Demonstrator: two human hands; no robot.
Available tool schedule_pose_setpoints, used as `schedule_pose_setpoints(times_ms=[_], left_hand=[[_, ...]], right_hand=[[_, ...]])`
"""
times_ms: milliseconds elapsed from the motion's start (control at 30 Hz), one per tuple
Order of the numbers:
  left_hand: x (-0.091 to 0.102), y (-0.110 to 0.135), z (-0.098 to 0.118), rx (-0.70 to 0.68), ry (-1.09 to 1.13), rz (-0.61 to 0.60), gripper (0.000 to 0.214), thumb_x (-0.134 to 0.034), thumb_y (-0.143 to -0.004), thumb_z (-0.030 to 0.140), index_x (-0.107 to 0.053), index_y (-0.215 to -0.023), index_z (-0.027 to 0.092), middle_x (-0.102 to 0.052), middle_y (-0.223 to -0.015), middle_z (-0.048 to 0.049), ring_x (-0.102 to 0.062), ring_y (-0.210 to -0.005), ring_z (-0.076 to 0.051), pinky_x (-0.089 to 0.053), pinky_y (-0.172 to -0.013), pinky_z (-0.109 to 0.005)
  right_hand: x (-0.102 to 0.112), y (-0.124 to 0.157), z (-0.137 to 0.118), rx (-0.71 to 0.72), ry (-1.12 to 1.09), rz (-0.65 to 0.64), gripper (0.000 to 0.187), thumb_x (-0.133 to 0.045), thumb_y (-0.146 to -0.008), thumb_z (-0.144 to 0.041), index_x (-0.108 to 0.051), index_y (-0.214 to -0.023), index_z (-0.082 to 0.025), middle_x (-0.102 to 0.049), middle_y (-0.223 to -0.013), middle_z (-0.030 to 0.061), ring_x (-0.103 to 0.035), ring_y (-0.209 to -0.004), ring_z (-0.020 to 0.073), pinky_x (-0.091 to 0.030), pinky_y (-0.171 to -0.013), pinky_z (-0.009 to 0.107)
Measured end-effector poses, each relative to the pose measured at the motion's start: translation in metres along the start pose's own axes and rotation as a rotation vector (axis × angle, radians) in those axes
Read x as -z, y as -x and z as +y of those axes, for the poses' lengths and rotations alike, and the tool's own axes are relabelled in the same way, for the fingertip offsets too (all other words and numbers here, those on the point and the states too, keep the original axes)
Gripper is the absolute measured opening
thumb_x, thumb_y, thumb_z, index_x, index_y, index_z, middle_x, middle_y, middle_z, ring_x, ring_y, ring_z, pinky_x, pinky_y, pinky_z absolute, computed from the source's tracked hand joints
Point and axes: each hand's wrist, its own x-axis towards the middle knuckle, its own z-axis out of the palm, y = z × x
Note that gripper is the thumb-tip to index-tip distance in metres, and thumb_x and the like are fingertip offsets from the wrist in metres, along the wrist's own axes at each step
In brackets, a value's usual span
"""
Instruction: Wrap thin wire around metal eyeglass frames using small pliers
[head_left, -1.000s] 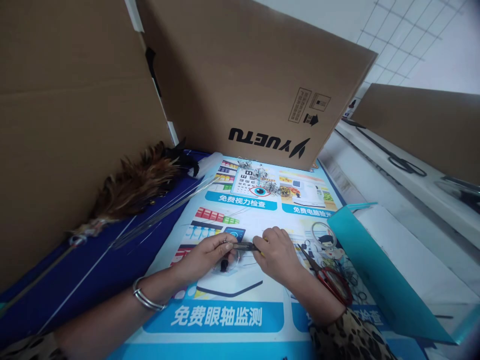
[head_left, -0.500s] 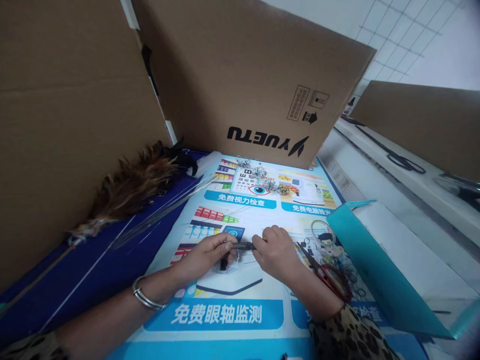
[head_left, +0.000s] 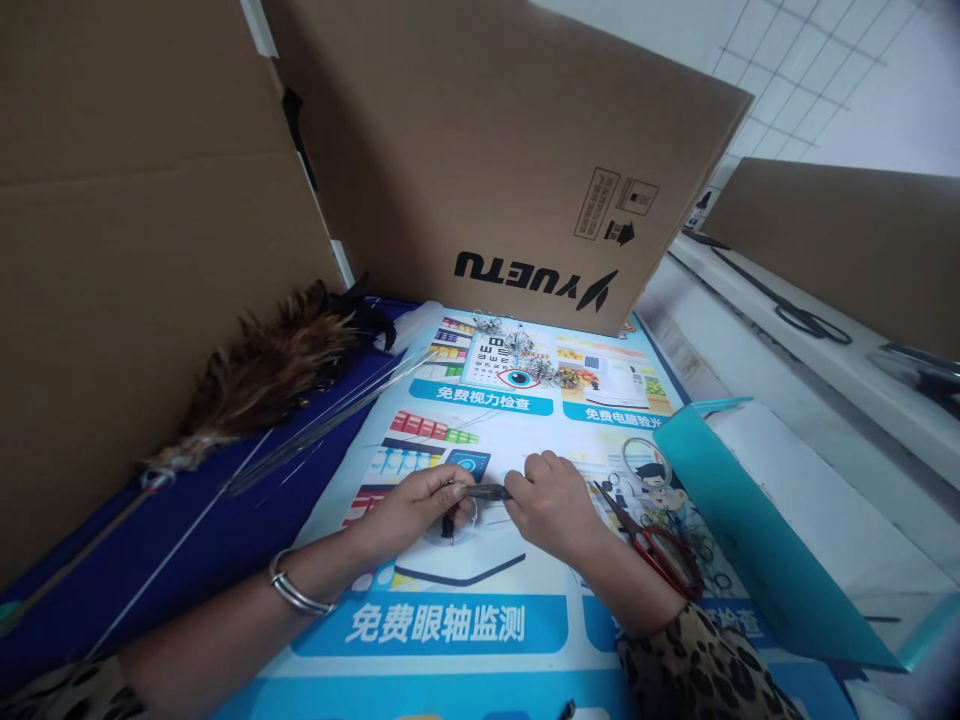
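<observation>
Over the printed mat, my right hand (head_left: 551, 503) is closed around a pair of pliers (head_left: 487, 492), whose dark jaws point left. The handles are hidden in the palm. My left hand (head_left: 427, 505) pinches a thin wire ring (head_left: 472, 522) right where the jaw tips meet the fingers. Something small and black (head_left: 448, 522) hangs below the left fingers, by the ring; its kind is unclear. Beside my right wrist lie scissors (head_left: 664, 555) with red handles, partly covered by the forearm.
Wire rings and pieces (head_left: 701, 540) lie by a teal open-topped box (head_left: 772, 550) at right. Wire clusters (head_left: 540, 370) sit at the back before a cardboard panel (head_left: 487, 150). A feather duster (head_left: 262, 370) and long thin wires (head_left: 322, 425) lie at left.
Hardly anything differs. Both hands keep their grip in nearly the same place, and the left forearm has shifted very slightly.
</observation>
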Motion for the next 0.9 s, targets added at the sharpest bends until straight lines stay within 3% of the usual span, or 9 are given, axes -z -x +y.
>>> schedule_pose_setpoints(times_ms=[300,567,900], left_hand=[[0.0005,-0.0011,-0.0005,0.01,0.021,-0.014,0.023,-0.047,-0.087,0.034,-0.053,-0.081,0.013,-0.055,-0.07,-0.0012,-0.051,-0.064,-0.012,-0.039,-0.062,-0.026],[-0.0004,-0.0014,0.0027,0.048,0.097,0.043,0.019,-0.052,-0.084,0.034,-0.055,-0.084,0.015,-0.059,-0.072,-0.0016,-0.053,-0.063,-0.013,-0.039,-0.058,-0.024],[0.0023,-0.001,0.0046,-0.025,-0.075,0.094,0.018,-0.051,-0.084,0.031,-0.055,-0.078,0.014,-0.057,-0.066,-0.0009,-0.05,-0.062,-0.013,-0.038,-0.058,-0.024]], right_hand=[[-0.0036,0.0015,0.0018,-0.006,-0.033,-0.011,0.013,-0.048,-0.082,-0.03,-0.055,-0.078,-0.02,-0.052,-0.079,0.0055,-0.045,-0.077,0.0196,-0.027,-0.06,0.029],[-0.003,0.0014,-0.0008,-0.132,-0.207,-0.114,0.017,-0.051,-0.082,-0.038,-0.055,-0.081,-0.022,-0.056,-0.078,0.0012,-0.05,-0.075,0.0152,-0.026,-0.056,0.025],[-0.0014,0.0006,-0.0077,-0.217,-0.269,-0.146,0.027,-0.046,-0.085,-0.045,-0.055,-0.079,-0.021,-0.056,-0.077,0.0009,-0.052,-0.073,0.0136,-0.026,-0.057,0.023]])
